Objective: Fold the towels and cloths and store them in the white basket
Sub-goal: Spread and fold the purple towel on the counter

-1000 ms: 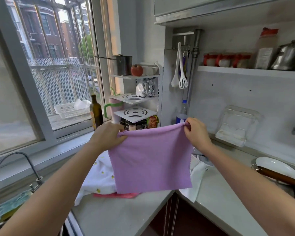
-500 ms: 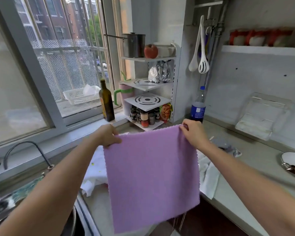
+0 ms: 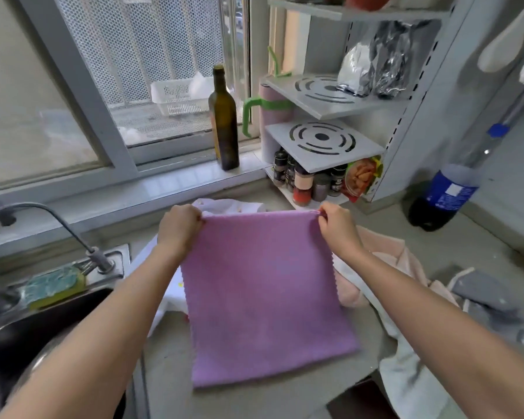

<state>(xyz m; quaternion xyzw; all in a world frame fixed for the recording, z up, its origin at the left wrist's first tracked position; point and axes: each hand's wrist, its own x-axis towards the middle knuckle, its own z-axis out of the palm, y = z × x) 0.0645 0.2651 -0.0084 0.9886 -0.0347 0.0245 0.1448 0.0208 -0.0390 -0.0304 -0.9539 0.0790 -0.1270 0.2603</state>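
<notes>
a grey speckled stone counter (image 3: 170,376) runs into a kitchen corner below a window (image 3: 152,71) with a perforated white screen behind the glass. on the sill stands a dark green glass bottle (image 3: 223,122). in the corner a white tiered rack (image 3: 327,116) carries round slotted plates, with small spice jars (image 3: 303,184) crowded under its lowest shelf and crinkled foil bags on an upper one. a blue-labelled plastic bottle (image 3: 448,192) stands by the right wall. at the left a curved metal tap (image 3: 52,225) arches over a dark steel sink (image 3: 28,337), with a green and yellow sponge (image 3: 53,285) on its rim.

the purple cloth (image 3: 266,297) is held out flat over the counter, in front of the person, its top edge level and taut between the hands, its long axis running from that edge towards the viewer and the free lower edge nearest the camera. it is near-rectangular, of fine nubbly weave, with zigzag-cut side edges. the left hand (image 3: 179,229) pinches the top left corner with curled fingers; the right hand (image 3: 338,228) pinches the top right corner likewise.

under it lie a rumpled white cloth (image 3: 224,205), a soft pale pink towel (image 3: 384,252) and a grey cloth (image 3: 484,291) at the right.
</notes>
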